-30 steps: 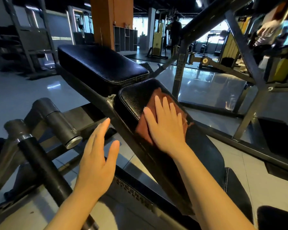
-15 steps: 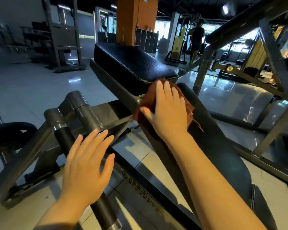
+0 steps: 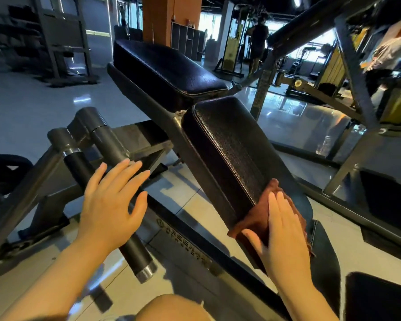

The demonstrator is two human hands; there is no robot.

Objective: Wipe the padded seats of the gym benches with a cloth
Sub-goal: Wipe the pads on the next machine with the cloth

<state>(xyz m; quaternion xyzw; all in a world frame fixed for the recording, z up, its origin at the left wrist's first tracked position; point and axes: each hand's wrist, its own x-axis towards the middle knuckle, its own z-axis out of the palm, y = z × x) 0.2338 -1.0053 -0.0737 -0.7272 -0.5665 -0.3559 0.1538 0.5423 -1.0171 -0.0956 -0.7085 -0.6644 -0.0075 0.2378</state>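
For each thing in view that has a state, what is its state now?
Right hand: fingers straight, presses the cloth.
Cloth: flat on the near end of the sloped pad, draped over its edge.
Sloped pad: tilted, far part uncovered.
Upper pad: bare, untouched.
Left hand: fingers spread, holds nothing.

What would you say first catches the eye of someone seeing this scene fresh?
The right hand pressing a rust-brown cloth flat on the near end of the sloping black bench pad. The left hand hovers open above the grey roller bars at left.
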